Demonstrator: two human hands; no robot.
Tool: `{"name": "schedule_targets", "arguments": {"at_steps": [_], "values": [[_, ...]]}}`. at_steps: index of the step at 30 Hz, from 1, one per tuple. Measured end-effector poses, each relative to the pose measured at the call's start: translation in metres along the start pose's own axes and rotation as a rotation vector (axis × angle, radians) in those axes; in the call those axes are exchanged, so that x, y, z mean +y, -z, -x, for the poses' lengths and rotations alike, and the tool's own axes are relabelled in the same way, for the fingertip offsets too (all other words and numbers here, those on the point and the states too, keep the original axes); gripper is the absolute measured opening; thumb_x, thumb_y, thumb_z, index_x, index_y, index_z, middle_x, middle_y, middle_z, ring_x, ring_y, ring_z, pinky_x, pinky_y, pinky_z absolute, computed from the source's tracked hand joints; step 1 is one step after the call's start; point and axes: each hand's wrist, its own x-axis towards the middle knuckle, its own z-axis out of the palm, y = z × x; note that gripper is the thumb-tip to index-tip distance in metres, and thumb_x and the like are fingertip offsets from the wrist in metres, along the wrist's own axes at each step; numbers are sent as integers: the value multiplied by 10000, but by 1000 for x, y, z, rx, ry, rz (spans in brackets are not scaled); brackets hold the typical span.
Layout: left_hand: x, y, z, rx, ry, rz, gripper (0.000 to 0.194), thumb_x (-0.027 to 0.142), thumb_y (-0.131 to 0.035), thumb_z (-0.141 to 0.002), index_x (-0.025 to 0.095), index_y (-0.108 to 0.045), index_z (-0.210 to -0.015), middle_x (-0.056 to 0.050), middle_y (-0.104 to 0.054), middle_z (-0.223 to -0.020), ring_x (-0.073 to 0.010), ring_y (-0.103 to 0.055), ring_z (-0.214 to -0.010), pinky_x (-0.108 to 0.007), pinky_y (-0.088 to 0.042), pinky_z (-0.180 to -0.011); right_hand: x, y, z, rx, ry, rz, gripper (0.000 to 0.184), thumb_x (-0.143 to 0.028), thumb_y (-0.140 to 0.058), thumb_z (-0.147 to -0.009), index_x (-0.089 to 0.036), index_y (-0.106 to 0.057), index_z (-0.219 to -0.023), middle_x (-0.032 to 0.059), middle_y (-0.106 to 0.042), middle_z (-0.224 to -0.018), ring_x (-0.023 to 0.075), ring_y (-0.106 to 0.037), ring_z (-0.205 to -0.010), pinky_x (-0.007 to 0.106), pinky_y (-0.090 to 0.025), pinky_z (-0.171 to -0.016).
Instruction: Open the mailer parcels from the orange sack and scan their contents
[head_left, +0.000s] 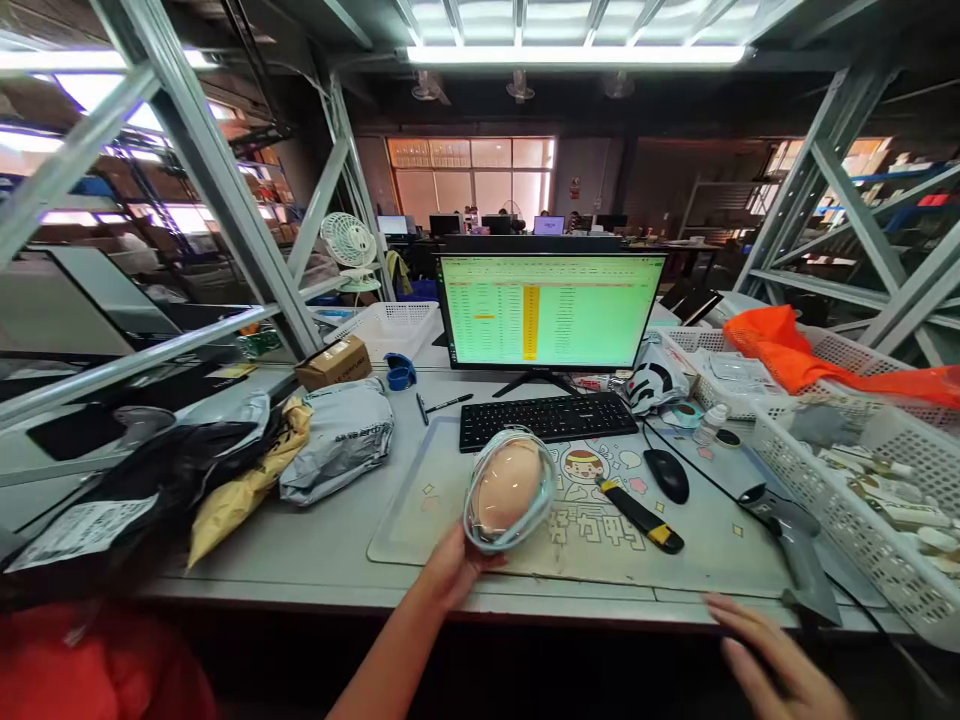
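Observation:
My left hand [450, 568] is closed around the lower edge of a clear oval package with a peach-coloured item inside [508, 490], holding it upright over the desk mat [420, 510]. My right hand [772, 660] hovers at the desk's front edge with fingers stretched out and nothing in it, just below a grey barcode scanner [795, 545]. A yellow and black utility knife [641, 515] lies on the mat to the right of the package.
A monitor [551, 310] with a spreadsheet stands behind a black keyboard [547, 418] and mouse [667, 474]. Grey, yellow and black mailer bags [341, 440] pile at left. White baskets [862, 470] with small items fill the right side.

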Motion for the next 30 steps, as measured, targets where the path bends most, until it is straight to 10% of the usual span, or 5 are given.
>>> {"name": "schedule_targets", "arguments": {"at_steps": [4, 8, 18, 24, 30], "values": [[-22, -6, 44, -178, 165, 86, 490, 506, -691, -847, 128, -726, -1156, -170, -758, -1101, -302, -726, -908, -369, -589, -678, -53, -105, -15, -315, -40, -576, 824, -638, -629, -863, -366, -301, -1568, 90, -447, -1558, 331, -469, -1390, 555, -433, -1122], [-35, 1, 77, -222, 3, 94, 546, 533, -629, -902, 175, -658, -1314, -153, -670, -1335, -334, -608, -1243, -475, -450, -1083, -84, -155, -18, -224, -145, -715, 729, -570, -630, -902, -296, -372, -1527, 92, -452, -1554, 301, -421, -1427, 479, -368, -1180], [-34, 32, 92, 63, -584, -493, 805, 552, -872, -630, 223, -618, -1319, -133, -691, -1227, -337, -681, -1084, -431, -557, -956, -105, -113, -9, -493, 460, -247, 418, -333, -571, -954, -292, -567, -1370, 90, -578, -1390, 265, -558, -1271, 407, -479, -1064], [-30, 16, 98, -41, -1167, -904, 602, 222, -794, -783, 374, -583, -1326, -44, -672, -1080, -197, -684, -897, -297, -579, -758, -123, -91, -19, -535, 346, 104, 183, -273, -440, -1013, -217, -604, -953, 70, -667, -951, 243, -620, -879, 398, -469, -795], [-29, 11, 108, -84, -1257, -1104, 782, 125, -781, -768, 396, -468, -1431, -53, -661, -1066, -207, -672, -881, -330, -569, -750, -138, -81, -29, -756, 235, 307, 216, -291, -439, -1015, -220, -546, -841, 42, -676, -865, 219, -606, -782, 339, -344, -669]]}}
